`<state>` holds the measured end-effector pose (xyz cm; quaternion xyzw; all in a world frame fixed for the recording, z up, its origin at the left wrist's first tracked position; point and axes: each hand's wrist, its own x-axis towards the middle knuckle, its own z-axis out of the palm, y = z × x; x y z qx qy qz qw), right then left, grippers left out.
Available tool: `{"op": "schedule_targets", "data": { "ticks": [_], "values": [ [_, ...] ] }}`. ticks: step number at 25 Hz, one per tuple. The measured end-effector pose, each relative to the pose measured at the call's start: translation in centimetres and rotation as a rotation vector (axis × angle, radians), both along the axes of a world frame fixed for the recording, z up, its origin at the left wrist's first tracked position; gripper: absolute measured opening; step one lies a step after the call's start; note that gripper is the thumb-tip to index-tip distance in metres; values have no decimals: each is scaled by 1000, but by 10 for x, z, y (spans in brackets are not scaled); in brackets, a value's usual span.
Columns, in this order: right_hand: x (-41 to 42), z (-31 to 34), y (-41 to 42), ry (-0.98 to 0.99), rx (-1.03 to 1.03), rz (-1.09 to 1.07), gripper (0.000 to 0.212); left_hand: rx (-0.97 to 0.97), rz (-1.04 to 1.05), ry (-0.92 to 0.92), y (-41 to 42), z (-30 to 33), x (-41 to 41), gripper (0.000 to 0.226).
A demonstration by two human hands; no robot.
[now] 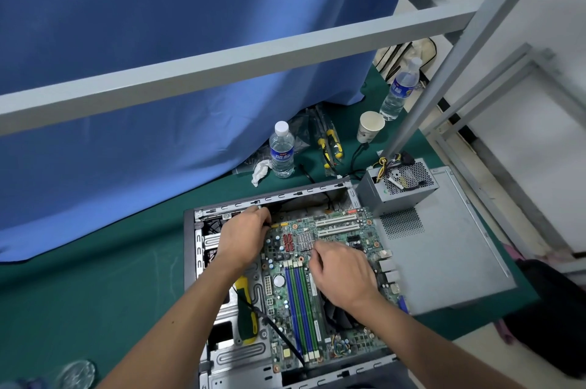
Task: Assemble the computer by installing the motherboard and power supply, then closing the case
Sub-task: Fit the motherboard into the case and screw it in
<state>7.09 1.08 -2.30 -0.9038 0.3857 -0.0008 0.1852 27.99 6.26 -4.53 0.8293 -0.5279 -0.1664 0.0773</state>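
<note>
Overhead, a blue curtain (158,55) fills most of the view and hides whatever is behind it, with a grey metal frame bar (222,68) crossing in front. Below lies a green mat (79,293) on which the open computer case (190,261) rests flat; its near edge is cut off by the bottom of the picture. A grey side panel (444,246), flat sheet metal with a perforated patch, lies just right of the case. The power supply (399,187), a grey box with a mesh grille and coloured wires, stands on that panel's far end, outside the case.

Inside the case sits the green motherboard (291,303), with blue and green memory slots. The left hand (244,236) reaches past the board's far left corner, fingers curled around something dark that I cannot make out. The right hand (342,271) rests over the board's middle, covering the part beneath; its fingertips are bent down, and whether they pinch anything cannot be told. A yellow-and-green screwdriver (247,312) lies in the case, left of the board, partly under the left forearm.
</note>
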Motion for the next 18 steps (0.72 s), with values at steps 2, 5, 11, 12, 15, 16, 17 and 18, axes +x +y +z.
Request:
{"op": "schedule_targets", "data": {
  "ticks": [2, 5, 11, 12, 15, 16, 17, 18],
  "values": [
    [-1, 0, -1, 4, -4, 2, 35, -19, 35, 48, 2, 0, 3, 10],
    [-1, 0, -1, 6, 3, 2, 35, -22, 34, 67, 2, 0, 4, 10],
    [-1, 0, -1, 0, 1, 0, 33, -19, 12, 40, 2, 0, 0, 11],
    [-1, 0, -1, 2, 1, 0, 33, -21, 15, 37, 2, 0, 0, 11],
    [-1, 0, -1, 6, 6, 0, 33, -35, 37, 32, 6, -1, 1, 11],
    [-1, 0, -1, 6, 5, -1, 33, -44, 45, 41, 7, -2, 1, 10],
    [-1, 0, -1, 4, 5, -1, 33, -55, 53, 55, 9, -2, 2, 10],
    [-1, 0, -1, 3, 6, 1, 33, -64, 61, 73, 10, -2, 2, 9]
  ]
}}
